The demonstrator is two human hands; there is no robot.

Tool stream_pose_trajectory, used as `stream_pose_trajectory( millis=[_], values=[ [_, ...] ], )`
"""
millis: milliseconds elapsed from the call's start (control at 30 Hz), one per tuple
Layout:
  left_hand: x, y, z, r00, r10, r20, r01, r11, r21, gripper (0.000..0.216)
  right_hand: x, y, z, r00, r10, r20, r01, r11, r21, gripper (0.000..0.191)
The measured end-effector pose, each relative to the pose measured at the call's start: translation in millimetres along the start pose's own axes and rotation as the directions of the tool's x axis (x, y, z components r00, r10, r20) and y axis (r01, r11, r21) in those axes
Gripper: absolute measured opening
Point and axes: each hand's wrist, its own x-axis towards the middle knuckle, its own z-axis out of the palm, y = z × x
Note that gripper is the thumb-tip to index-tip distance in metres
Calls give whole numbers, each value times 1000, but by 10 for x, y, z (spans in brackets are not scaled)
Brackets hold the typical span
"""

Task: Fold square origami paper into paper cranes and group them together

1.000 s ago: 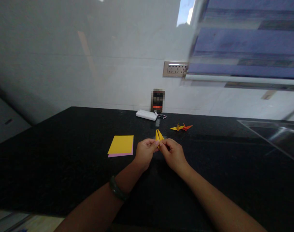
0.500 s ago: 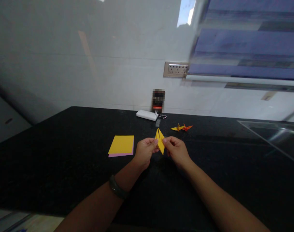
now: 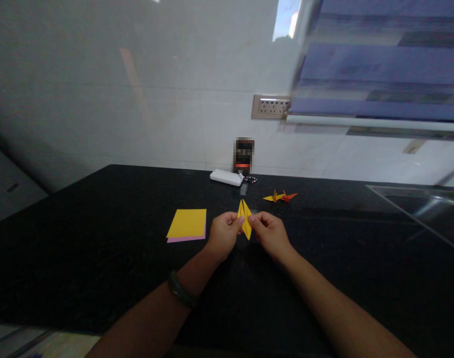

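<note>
A: Hands?
B: Left hand (image 3: 223, 232) pinches the nine-o'clock edge of the yellow folded-paper diamond (image 3: 247, 228); right hand (image 3: 272, 232) pinches its three-o'clock edge. The diamond sits between them, mid-counter.
A: Step?
B: Judged: folding, partway. Next move calls for aligned edges and steady thumbs.
A: Materials?
B: Matte, crisp-edged paper; slit toward twelve, point toward six. From it: square paper sheets (image 3: 186, 223), yellow over pink, at nine; angular yellow crane (image 3: 274, 198) and orange crane (image 3: 287, 198) near two. Countertop (image 3: 100, 263): dark, stone-like.

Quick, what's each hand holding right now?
Left hand: closed, pinching the folded yellow paper at its left.
Right hand: closed, pinching it at its right.
</note>
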Motion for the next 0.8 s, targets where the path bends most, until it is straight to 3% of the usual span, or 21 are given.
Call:
stream_pose_trajectory(
  millis=[267, 467, 600, 800],
  values=[
    [-10, 18, 3, 998, -23, 67, 29, 996, -81, 16, -1, -12, -20, 1000, 8, 29, -8, 1000, 14, 24],
    [-25, 29, 5, 995, -94, 24, 96, 987, -132, 18, 26, 46, -10, 994, -22, 105, 21, 1000, 15, 20],
    [-37, 46, 11, 992, -115, 55, 122, 981, -152, 20, 35, 56, -17, 993, -1, 119, 6, 999, -37, 20],
    [-3, -10, 1, 995, -94, 16, 95, 985, -142, 22, 34, 71, -18, 991, -42, 123, 53, 994, -91, 19]
  ],
)
